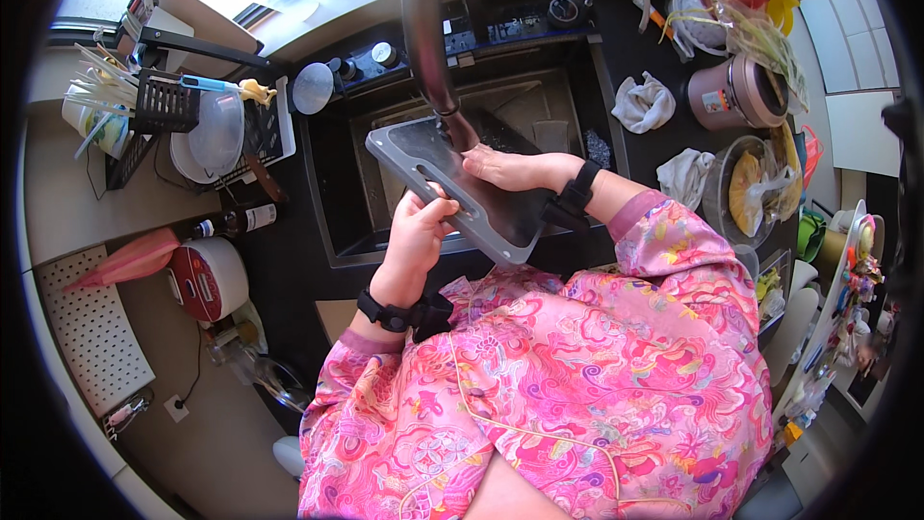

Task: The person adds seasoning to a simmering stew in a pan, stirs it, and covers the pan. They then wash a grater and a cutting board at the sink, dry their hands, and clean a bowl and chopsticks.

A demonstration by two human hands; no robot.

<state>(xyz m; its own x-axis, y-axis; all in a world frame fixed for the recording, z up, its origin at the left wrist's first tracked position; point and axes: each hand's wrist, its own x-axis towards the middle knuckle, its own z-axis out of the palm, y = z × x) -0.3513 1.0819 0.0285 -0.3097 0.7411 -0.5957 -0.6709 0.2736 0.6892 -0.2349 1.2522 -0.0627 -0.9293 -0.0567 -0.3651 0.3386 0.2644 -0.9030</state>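
A dark cutting board (498,213) with a grey rim is held tilted over the black kitchen sink (328,191). My left hand (422,220) grips its near-left edge at the slotted handle, with the thumb over the rim. Against the board's dark upper face rests my right hand (516,170), extended, with no object seen in it; some of its fingers are hard to make out. The metal faucet (429,36) comes down just above the board, its outlet close to my right fingertips. Both wrists wear black straps.
Left of the sink stand a dish rack (278,133) with bowls, a dark bottle (238,222) and a rice cooker (209,280). To the right lie white cloths (644,102), a pinkish lidded pot (729,94) and a clear bowl (722,191) with bagged food.
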